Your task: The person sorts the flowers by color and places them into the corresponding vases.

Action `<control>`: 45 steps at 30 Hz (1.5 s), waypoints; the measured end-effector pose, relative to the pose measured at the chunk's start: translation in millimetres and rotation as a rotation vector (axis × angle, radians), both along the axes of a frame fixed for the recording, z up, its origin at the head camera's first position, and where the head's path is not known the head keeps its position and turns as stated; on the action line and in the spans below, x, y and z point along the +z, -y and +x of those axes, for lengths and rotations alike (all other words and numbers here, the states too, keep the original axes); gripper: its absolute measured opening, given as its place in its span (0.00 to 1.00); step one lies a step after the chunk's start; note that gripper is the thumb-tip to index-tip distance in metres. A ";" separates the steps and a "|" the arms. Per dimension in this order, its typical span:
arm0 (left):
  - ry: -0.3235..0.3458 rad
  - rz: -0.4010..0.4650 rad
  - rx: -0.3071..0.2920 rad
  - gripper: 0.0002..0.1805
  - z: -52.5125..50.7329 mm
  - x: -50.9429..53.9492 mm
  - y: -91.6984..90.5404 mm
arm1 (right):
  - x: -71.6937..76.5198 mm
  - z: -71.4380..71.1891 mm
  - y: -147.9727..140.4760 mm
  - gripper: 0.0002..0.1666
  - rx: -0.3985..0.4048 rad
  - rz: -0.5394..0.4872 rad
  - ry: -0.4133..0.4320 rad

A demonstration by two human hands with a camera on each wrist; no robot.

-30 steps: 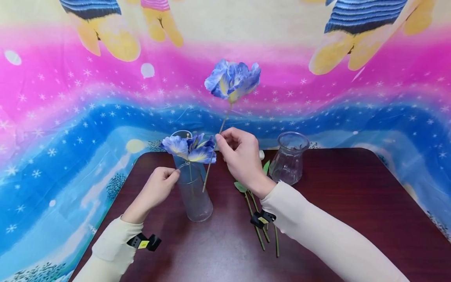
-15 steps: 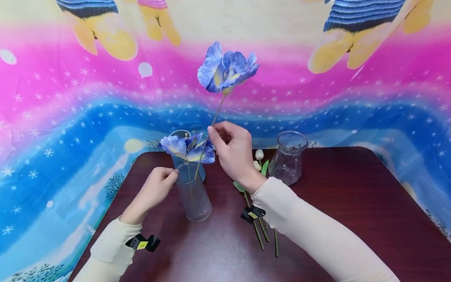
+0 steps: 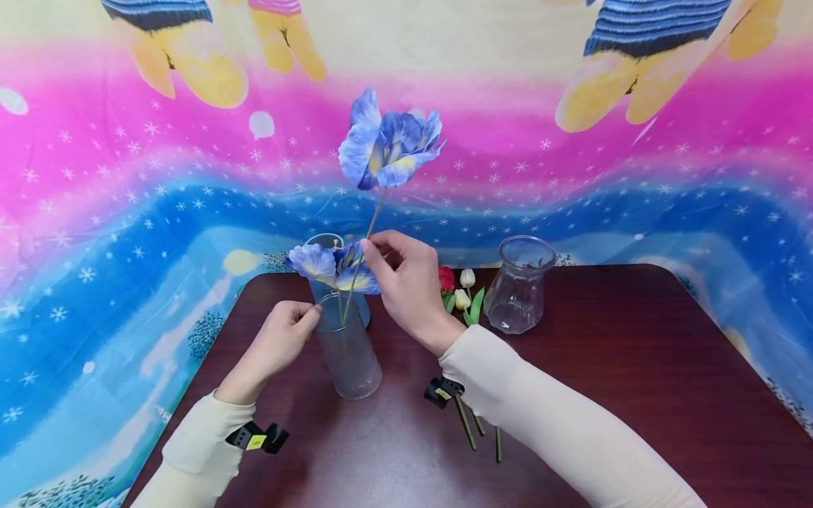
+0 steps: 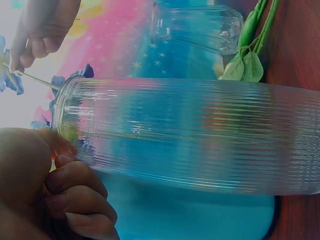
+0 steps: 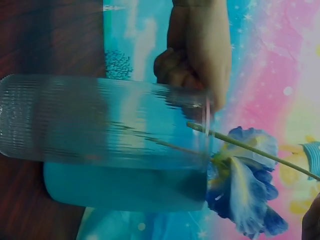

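Observation:
My right hand (image 3: 411,286) pinches the stem of a blue flower (image 3: 390,152) with yellow streaks, bloom up, stem slanting down to the left. Below it stands a clear ribbed glass vase (image 3: 356,367) on the table. Its rim is pinched between the thumb and finger of my left hand (image 3: 279,342). Another blue flower (image 5: 245,192) is in this vase, its bloom above the rim. In the right wrist view, the held stem's cut end (image 5: 192,125) overlaps the vase mouth; whether it is inside I cannot tell. The left wrist view shows the ribbed wall (image 4: 150,135) close up.
A blue-tinted glass vase (image 5: 125,190) stands behind the ribbed one. On the right is a flared clear glass vase (image 3: 517,303). Between them lie white tulips (image 3: 467,278), a red flower (image 3: 447,278) and green stems (image 3: 466,423), partly behind my right arm. A printed cloth hangs behind the table.
My right hand has moved left with the blue flower, bringing its stem end from beside the ribbed vase to its mouth. The left hand stays at the rim. The red flower has come into sight.

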State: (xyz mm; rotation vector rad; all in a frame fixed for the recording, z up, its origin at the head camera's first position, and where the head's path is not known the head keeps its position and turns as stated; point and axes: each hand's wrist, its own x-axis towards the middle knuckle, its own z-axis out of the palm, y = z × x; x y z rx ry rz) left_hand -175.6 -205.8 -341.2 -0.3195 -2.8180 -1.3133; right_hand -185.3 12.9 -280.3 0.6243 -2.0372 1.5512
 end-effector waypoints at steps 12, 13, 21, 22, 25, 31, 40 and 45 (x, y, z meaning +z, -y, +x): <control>-0.014 -0.004 0.009 0.27 -1.4 -1.7 -0.3 | -28.0 2.7 11.0 0.10 0.014 0.090 -0.028; -0.015 -0.005 0.010 0.27 -1.5 -1.9 -0.2 | -31.0 3.0 12.1 0.10 0.017 0.096 -0.029; -0.019 -0.003 0.006 0.27 -1.4 -2.4 0.4 | -50.5 5.7 19.0 0.09 0.018 0.134 0.010; -0.020 -0.003 0.006 0.27 -1.4 -2.4 0.4 | -52.3 5.9 19.8 0.09 0.020 0.140 0.013; -0.020 -0.002 0.006 0.27 -1.5 -2.6 0.5 | -57.5 6.3 21.9 0.09 0.014 0.170 0.015; -0.005 0.014 0.002 0.27 -0.9 -2.3 0.1 | -65.6 6.3 23.3 0.08 0.003 0.233 0.032; 0.004 0.035 -0.010 0.28 -0.2 -1.0 -0.6 | -70.4 5.2 21.9 0.08 -0.015 0.320 0.068; -0.004 0.025 -0.009 0.28 -0.1 -1.5 -0.1 | -71.1 4.4 22.0 0.07 -0.033 0.335 0.057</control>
